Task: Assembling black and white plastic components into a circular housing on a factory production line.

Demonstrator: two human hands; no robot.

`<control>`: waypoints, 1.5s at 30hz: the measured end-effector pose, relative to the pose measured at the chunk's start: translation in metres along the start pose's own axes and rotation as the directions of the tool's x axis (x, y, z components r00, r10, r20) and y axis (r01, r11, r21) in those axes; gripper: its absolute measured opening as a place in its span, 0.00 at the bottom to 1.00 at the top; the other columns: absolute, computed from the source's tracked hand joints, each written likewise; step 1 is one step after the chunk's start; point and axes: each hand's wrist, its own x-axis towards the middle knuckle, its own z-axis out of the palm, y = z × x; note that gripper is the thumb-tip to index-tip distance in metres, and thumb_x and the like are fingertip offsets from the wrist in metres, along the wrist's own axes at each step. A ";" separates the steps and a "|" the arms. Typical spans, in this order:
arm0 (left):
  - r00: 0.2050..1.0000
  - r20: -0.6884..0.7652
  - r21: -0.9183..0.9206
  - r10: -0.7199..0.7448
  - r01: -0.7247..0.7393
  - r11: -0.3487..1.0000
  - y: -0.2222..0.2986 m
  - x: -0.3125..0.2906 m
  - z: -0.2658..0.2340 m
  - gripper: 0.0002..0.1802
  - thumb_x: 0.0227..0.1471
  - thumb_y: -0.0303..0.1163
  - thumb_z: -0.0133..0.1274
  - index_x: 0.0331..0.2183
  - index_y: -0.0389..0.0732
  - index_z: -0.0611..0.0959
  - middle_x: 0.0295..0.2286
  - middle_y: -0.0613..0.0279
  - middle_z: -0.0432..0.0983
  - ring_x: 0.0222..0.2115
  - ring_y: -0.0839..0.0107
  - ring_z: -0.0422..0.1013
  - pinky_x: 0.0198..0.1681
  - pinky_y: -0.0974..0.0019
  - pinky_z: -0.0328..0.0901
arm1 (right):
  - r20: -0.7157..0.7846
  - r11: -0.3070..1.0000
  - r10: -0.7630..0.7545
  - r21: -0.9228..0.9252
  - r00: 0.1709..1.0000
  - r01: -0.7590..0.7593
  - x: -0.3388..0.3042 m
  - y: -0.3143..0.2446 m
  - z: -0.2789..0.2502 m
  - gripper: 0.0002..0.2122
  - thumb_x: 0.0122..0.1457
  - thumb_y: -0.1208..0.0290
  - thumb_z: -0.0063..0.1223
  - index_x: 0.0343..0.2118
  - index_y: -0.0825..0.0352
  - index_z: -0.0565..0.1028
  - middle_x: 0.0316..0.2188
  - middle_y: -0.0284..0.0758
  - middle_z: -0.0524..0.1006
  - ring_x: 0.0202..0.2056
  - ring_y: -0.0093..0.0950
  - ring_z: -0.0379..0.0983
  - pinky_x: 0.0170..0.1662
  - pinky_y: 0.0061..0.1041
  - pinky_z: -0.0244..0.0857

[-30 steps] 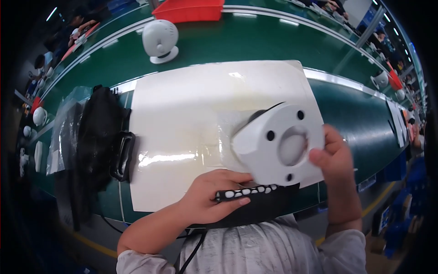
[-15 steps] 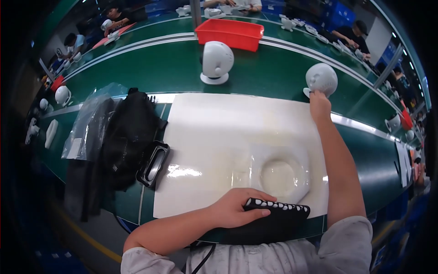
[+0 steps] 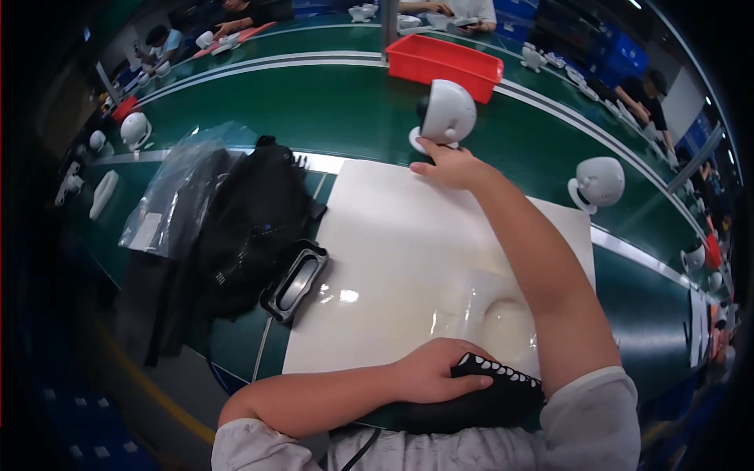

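Note:
My right hand (image 3: 446, 163) reaches far forward, with its fingers at the base of a white rounded device (image 3: 449, 111) on a round foot. That device has a dark front facing left; the thumb points left below the foot, and the other fingertips are partly hidden. Close to my body, my left hand (image 3: 436, 375) is closed on a black soft-looking piece (image 3: 471, 400) with a row of white spots along its upper edge. A second white rounded device (image 3: 601, 182) stands on the bench to the right, apart from my hands.
A white mat (image 3: 385, 235) covers the near bench, with a clear plastic form (image 3: 479, 290) partly behind my right arm. Left are a black bag (image 3: 255, 228), a black-framed metal part (image 3: 297, 284) and a plastic bag (image 3: 177, 192). A red bin (image 3: 448, 67) stands beyond; people work farther off.
My right hand has left the right-hand white device and moved left to the middle one. My left hand still holds the black piece. The whole view has turned and tilted.

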 end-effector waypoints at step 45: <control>0.930 -0.239 -0.020 0.279 -0.292 0.956 -0.001 0.073 0.137 0.09 0.35 0.21 0.58 0.25 0.33 0.77 0.27 0.55 0.74 0.30 0.68 0.71 0.32 0.71 0.64 | -0.517 0.408 0.228 0.820 0.825 0.401 -0.441 0.123 0.089 0.18 0.40 0.76 0.61 0.34 0.69 0.66 0.31 0.36 0.68 0.34 0.24 0.65 0.37 0.19 0.58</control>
